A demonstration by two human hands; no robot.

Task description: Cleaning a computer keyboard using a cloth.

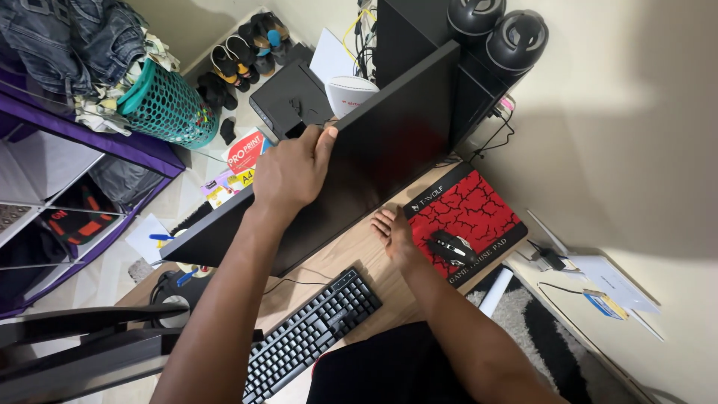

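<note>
Standing across the back of the wooden bench: a wide, flat black computer monitor with a thin rigid frame, seen from above and tilted a little, its dark panel facing the seat. Probably moderate in weight, stiff along the frame, yet fragile across the glossy panel; likely smooth and a bit slippery at the edges. Best taken by the top edge and the lower bezel or stand, never by pressing on the screen face.

Left hand up at the top edge, grip closed over it: fingers curled down behind, thumb lying along the rim in front. Right hand low at the base of the monitor, resting flat on the bench with fingers spread and pointing toward the lower edge; grip open, holding nothing, fingertips just at or under the bottom of the panel, though contact cannot be told for certain.

Beside the right hand, a red and black cracked-pattern mouse pad carrying a black mouse. Nearer the body, a black keyboard lying slantwise.
</note>
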